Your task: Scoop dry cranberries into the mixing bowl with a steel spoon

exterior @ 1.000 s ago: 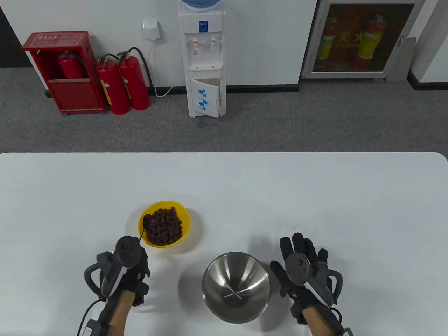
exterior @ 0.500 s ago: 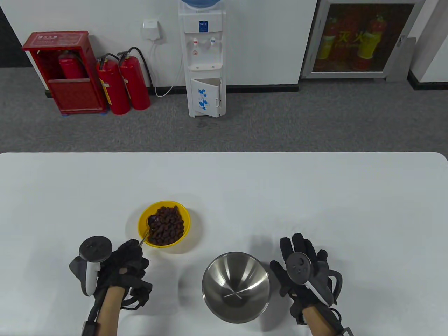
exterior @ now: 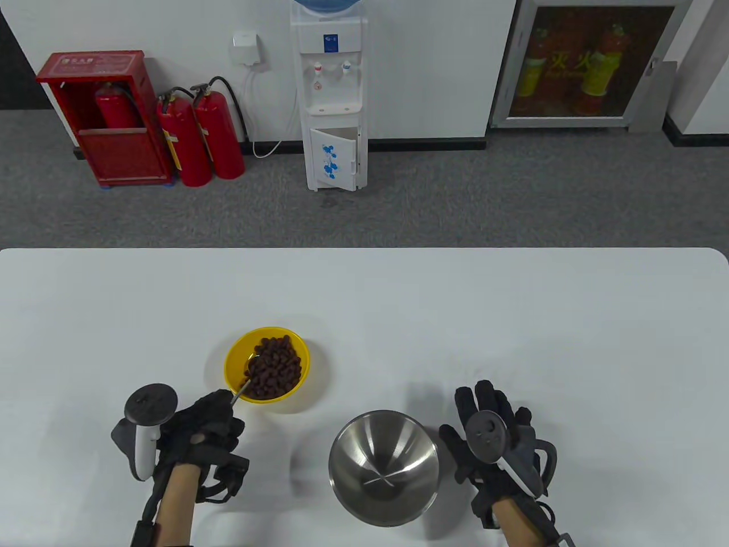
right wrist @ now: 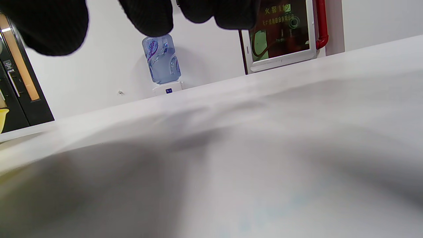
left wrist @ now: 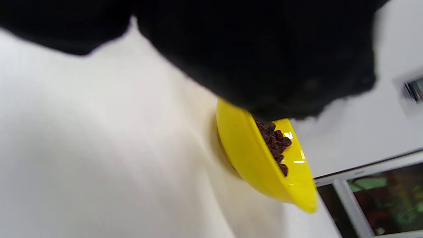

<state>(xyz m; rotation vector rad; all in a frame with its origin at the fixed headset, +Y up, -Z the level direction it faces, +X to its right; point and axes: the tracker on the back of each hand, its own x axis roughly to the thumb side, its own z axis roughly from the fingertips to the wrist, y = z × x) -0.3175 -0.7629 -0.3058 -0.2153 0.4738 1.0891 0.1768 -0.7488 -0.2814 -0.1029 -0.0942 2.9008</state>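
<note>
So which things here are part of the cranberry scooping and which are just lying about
For the job:
steel spoon, held by the left hand
dry cranberries
yellow bowl
mixing bowl

Just about:
right hand, beside the mixing bowl
water dispenser
fire extinguishers

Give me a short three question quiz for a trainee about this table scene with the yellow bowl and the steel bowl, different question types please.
1. True or false: the round stainless steel mixing bowl already holds dried cranberries.
2. Multiple choice: the bowl of the steel spoon is A) in the pile of dark red dried cranberries inside the yellow plastic bowl, B) over the mixing bowl, C) flat on the white table.
3. Fill in: the spoon is held by the black-gloved ____ hand, while the other gloved hand rests beside the mixing bowl.

Key: 1 false; 2 A; 3 left.
</note>
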